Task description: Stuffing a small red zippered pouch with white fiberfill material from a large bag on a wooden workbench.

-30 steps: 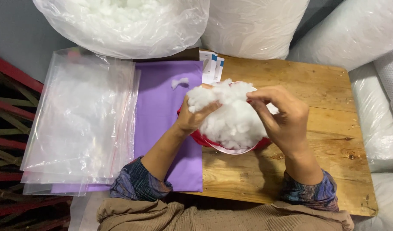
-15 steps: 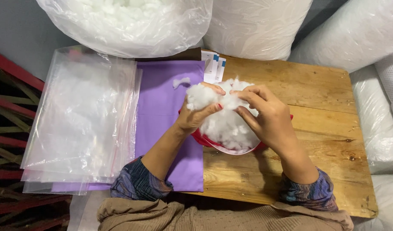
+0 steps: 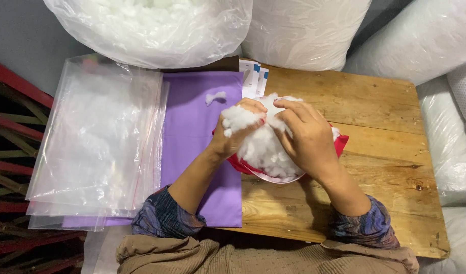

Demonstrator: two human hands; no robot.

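While gripped: one stuffing wad (image 3: 261,147), two hands (image 3: 233,134) (image 3: 304,137), one red cover (image 3: 339,144).

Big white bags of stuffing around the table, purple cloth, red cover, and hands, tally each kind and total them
Big stuffing bags: 4
Purple cloth: 1
Red cover: 1
Hands: 2, left hand, right hand
Total: 8
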